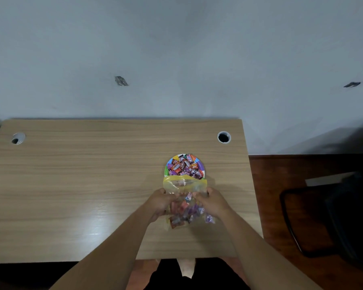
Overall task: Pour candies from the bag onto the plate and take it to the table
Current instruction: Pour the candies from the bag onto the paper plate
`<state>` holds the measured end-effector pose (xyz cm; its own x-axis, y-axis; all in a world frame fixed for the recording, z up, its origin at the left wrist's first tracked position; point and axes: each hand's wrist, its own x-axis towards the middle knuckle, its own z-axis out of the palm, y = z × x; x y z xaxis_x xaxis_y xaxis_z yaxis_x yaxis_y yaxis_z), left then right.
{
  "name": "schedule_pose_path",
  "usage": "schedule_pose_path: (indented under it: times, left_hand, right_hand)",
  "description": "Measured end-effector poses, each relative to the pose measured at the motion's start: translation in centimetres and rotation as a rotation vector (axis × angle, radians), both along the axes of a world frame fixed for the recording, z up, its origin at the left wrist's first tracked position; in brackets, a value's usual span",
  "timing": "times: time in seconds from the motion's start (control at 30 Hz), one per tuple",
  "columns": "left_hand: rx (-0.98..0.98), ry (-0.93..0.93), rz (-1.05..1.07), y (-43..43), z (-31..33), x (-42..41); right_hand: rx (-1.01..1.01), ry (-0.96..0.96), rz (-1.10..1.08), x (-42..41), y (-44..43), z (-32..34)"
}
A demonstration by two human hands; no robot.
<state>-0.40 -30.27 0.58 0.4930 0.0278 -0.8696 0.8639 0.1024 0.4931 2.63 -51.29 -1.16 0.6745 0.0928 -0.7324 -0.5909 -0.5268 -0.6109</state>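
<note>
Both hands, left (pixel 160 200) and right (pixel 212 200), are gripping the bag's (pixel 184 186) sides, fingers curled closed, its mouth overlapping the plate (pixel 201 164) of candies (pixel 183 166).

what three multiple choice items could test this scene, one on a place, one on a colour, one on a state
1. Where does the plate sit on the desk?
A. beside the left cable hole
B. right of centre, just beyond the bag's mouth
C. at the near left corner

2. What colour is the band along the mouth of the bag?
A. yellow
B. black
C. white

3. What is the state of the bag?
A. lying flat and untouched
B. empty
C. held by both hands, candies still inside

Answers:
1. B: the plate lies right of centre, nearer the right cable hole, with the bag's mouth at its near rim.
2. A: a yellow strip runs across the bag's opening.
3. C: the left hand and right hand grip its sides, and the candies show through the clear plastic.
</note>
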Motion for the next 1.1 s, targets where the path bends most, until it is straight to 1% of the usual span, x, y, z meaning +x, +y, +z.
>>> schedule_pose_path:
  times: [0.3,0.4,0.57,0.77,1.0,1.1]
  left_hand:
    - [-0.028,-0.027,0.022,0.0,0.6,0.2]
    - [-0.051,-0.031,0.022,0.3,0.8,0.2]
    - [-0.066,-0.030,-0.004,0.5,1.3,0.5]
    - [-0.078,-0.020,-0.028,0.6,1.0,0.3]
    - [-0.033,-0.003,-0.008,0.7,0.2,0.2]
    - [-0.044,0.000,-0.002,0.8,0.2,0.3]
  right_hand:
    - [0.032,-0.024,-0.045,0.1,-0.3,0.7]
    - [0.033,-0.029,-0.021,0.1,-0.3,1.2]
    - [0.095,-0.007,-0.037,0.1,-0.4,1.6]
    - [0.088,-0.017,-0.073,0.0,-0.1,1.0]
    - [0.049,-0.012,-0.039,0.1,-0.1,0.9]
    - [0.050,-0.004,-0.040,0.1,-0.1,0.9]
